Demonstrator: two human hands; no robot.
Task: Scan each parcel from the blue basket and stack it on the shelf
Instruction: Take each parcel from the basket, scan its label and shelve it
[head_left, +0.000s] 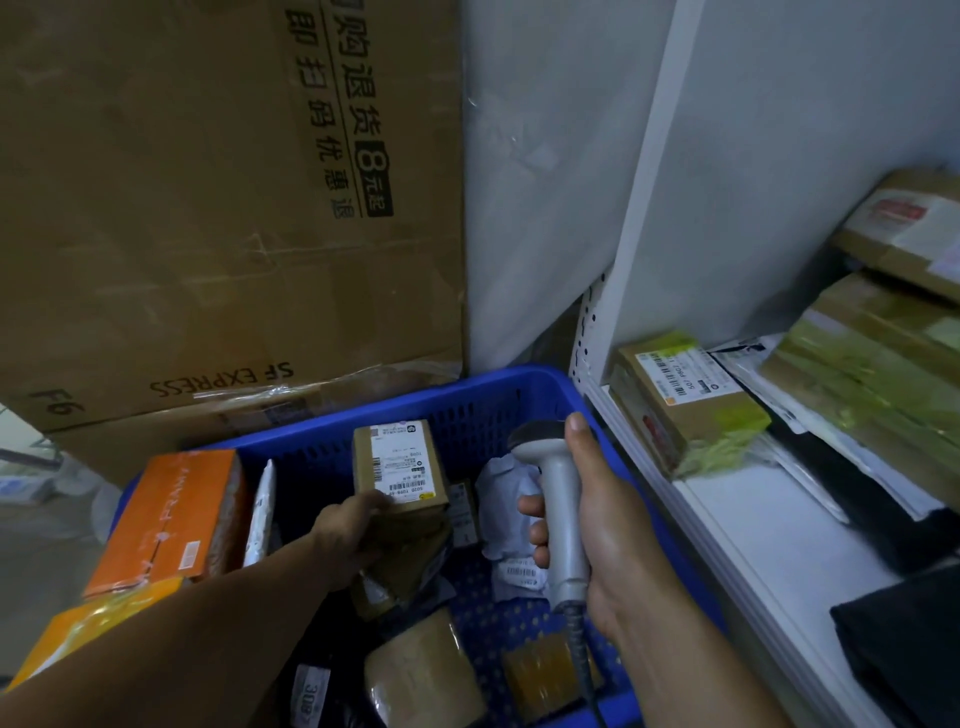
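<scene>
My left hand grips a small brown cardboard parcel with a white shipping label, held above the blue basket. My right hand holds a grey barcode scanner upright, its head pointing toward the parcel's label. Inside the basket lie several more parcels: an orange box at the left, a white bag, and brown wrapped packs near the front. To the right is the white shelf, where a taped brown box sits.
A big SF Express cardboard carton leans against the wall behind the basket. More stacked boxes and flat mailers fill the shelf's right side. A black object sits at the shelf's front right. The scanner cable hangs over the basket.
</scene>
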